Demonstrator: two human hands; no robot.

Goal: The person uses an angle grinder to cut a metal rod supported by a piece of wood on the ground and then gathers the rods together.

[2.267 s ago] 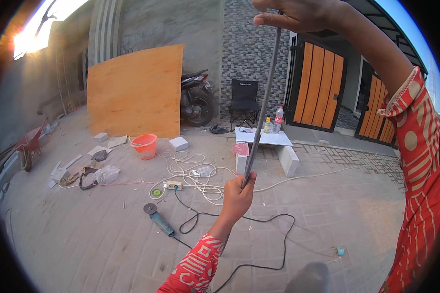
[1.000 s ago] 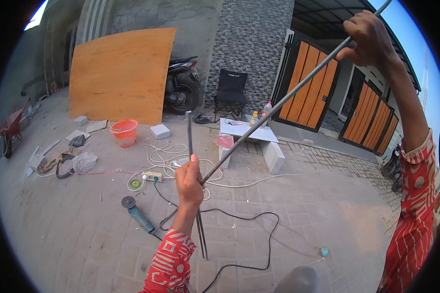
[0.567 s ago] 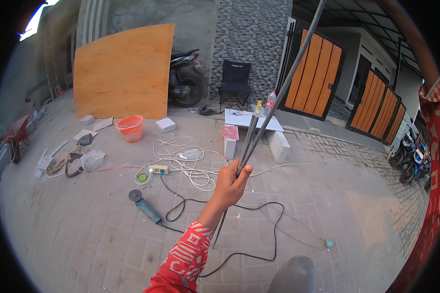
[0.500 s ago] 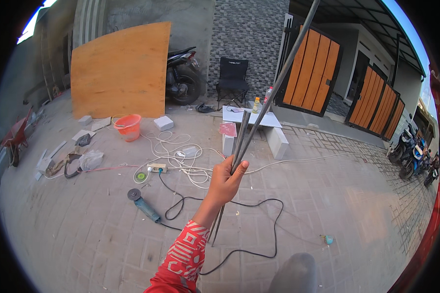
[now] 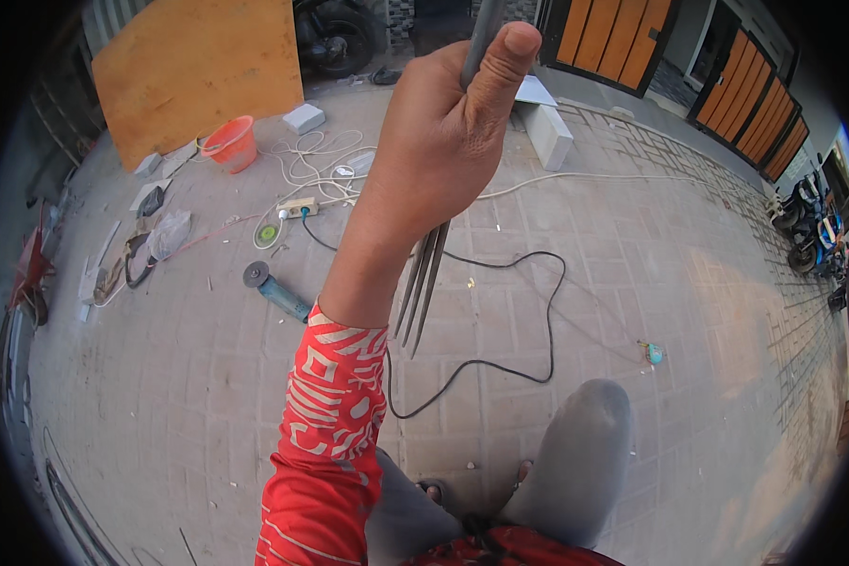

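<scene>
My left hand (image 5: 448,141), in a red patterned sleeve, is raised in front of me and closed around a bundle of thin grey metal rods (image 5: 428,274). Their lower ends fan slightly apart below my wrist, while the upper part passes by my thumb and out of the top of the picture. My fingers are mostly hidden behind the hand. My right hand does not show. Left of my forearm, an angle grinder (image 5: 275,291) lies on the paving, partly covered by my sleeve. Its dark cord (image 5: 500,366) loops across the ground to the right.
A power strip (image 5: 297,207) sits by a tangled white cable (image 5: 321,165). Farther back are an orange bucket (image 5: 231,144), a plywood sheet (image 5: 198,75) and white blocks (image 5: 547,134). A wheelbarrow (image 5: 33,269) stands far left, parked motorbikes (image 5: 807,226) far right. Long rods (image 5: 71,500) lie at lower left.
My view has tilted downward, bringing my legs and feet into sight. The left hand, still around the rods, has come up and closer, so it looks larger. The grinder stays on the ground.
</scene>
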